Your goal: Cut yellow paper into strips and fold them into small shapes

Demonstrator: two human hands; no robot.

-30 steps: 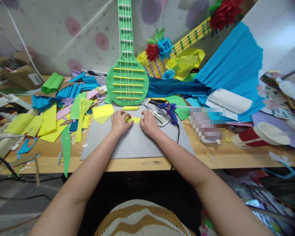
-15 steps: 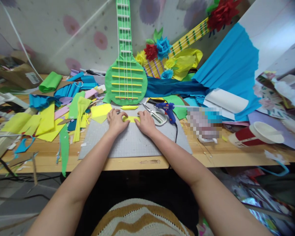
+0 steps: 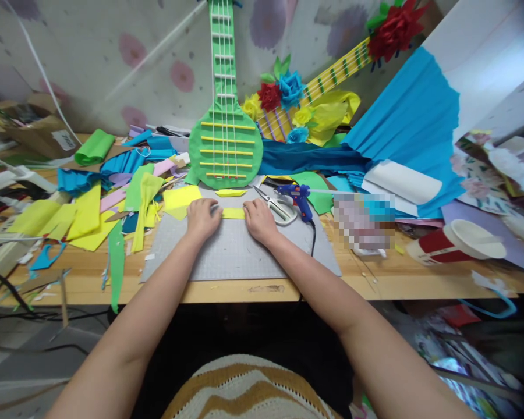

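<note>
A yellow paper strip lies flat across the grey cutting mat, stretched between my two hands. My left hand has its curled fingers closed on the strip's left end. At the other end, my right hand grips the strip, fingertips pressed down on it. Just beyond is a small folded yellow piece. Scissors with pale handles rest beside my right hand, and a blue glue gun lies right of them. A yellow sheet sits left of my left hand.
A green paper-covered lute leans on the wall behind the mat. Paper scraps heap up on the left. At right are a lidded paper cup, a blurred-out patch and blue crepe paper. The glue gun's cord trails toward the front edge.
My left hand has shifted slightly left, its fingers drawing together, and more of the yellow strip shows between the hands. My right hand stays nearly in place. The view has shifted slightly.
</note>
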